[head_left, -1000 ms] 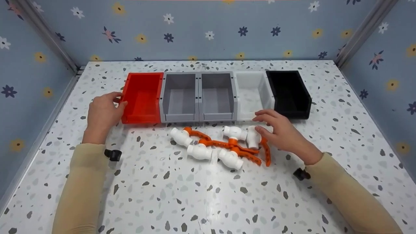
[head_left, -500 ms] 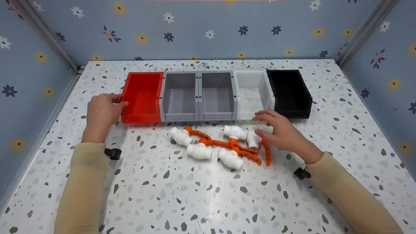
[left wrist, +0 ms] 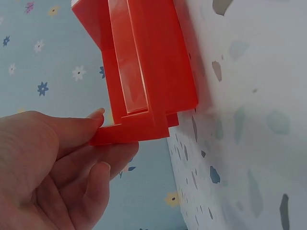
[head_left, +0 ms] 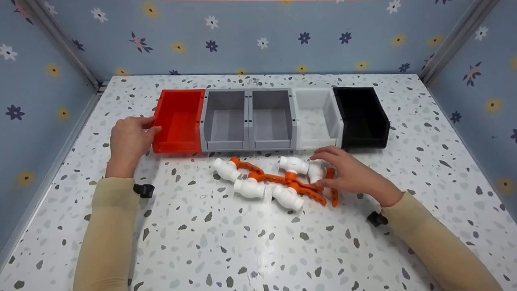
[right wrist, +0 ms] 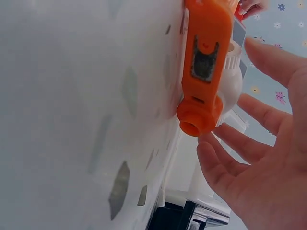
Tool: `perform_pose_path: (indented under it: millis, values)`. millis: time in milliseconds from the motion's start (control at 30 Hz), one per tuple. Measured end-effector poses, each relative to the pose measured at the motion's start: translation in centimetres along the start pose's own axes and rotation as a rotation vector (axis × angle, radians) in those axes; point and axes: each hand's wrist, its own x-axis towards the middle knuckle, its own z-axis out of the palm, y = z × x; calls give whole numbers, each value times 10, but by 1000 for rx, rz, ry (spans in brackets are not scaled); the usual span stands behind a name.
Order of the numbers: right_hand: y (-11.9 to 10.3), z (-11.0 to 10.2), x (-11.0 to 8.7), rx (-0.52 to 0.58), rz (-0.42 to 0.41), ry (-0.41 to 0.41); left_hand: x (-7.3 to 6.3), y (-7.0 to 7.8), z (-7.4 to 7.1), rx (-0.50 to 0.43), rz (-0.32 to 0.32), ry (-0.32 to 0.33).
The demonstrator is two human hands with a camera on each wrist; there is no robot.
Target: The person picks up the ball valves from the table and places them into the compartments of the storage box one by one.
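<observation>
Bracketing a white valve (head_left: 316, 171) between parted digits is the right hand (head_left: 350, 172); left hand (head_left: 130, 139) is pinching red bin (head_left: 177, 121).

Head feed's bright on my end, soft light seemingly from overhead. I'm getting a pale glare streak down the middle of the counter (head_left: 264, 242), a reddish glow under the red bin (head_left: 176, 147), and murk inside the black bin (head_left: 364, 143). Left wrist shows me glossy highlights on red. Right wrist looks hazy, counter smeary, though the orange valve handle (right wrist: 206, 89) reads okay.
</observation>
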Motion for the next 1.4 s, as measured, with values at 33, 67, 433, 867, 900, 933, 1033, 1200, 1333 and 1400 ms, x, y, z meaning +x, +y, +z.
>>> perform_pose_path:
  millis: [33,67,433,867,900,933,1033,1200,1333,1400]
  values:
    - [0,0,0,-7,0,-8,0,0,0,4,-1,0]
    - [0,0,1,-12,0,-15,-1,0,-1,8,2,3]
    - [2,-2,3,-58,-52,-11,0,3,3,80,20,19]
    - [-2,4,4,-50,-55,-15,-8,-5,6,93,21,18]
    - [-2,4,4,-49,-54,-15,-9,-5,6,94,21,19]
    - [-3,4,4,-50,-50,-15,-9,-6,6,94,19,20]
    - [-4,4,5,-54,-42,-15,-10,-7,5,94,16,22]
    - [-3,3,3,-65,-34,-12,-9,-4,4,90,20,31]
    - [-3,2,1,-68,-39,-8,-7,0,3,89,11,22]
    - [-3,1,1,-63,-36,-8,-7,2,2,93,8,18]
